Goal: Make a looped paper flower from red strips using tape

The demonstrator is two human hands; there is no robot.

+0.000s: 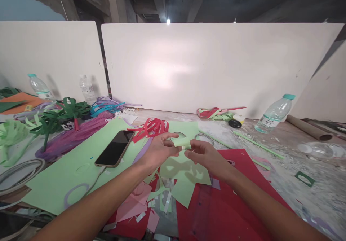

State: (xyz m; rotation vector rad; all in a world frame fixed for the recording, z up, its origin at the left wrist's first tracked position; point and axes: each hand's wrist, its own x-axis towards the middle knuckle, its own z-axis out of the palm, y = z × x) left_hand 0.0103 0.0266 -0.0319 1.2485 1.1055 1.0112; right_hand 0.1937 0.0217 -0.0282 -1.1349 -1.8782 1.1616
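Observation:
My left hand [158,151] and my right hand [204,155] meet above the table, both pinching a small light green paper strip [181,143] between thumbs and fingers. The strip looks folded or rolled, with a pale bit at its right end. Below the hands lies a cut light green paper piece [186,176] on a red sheet [229,212]. A black phone [115,148] rests screen up on a large green sheet [70,172], just left of my left hand.
Red paper strips [150,127] lie behind the hands. Green paper leaves [62,113], purple material [72,136] and blue strips [106,107] crowd the left. Water bottles [274,114] stand along white panels [216,64]. A cardboard tube [308,127] and tape rolls [204,137] lie right.

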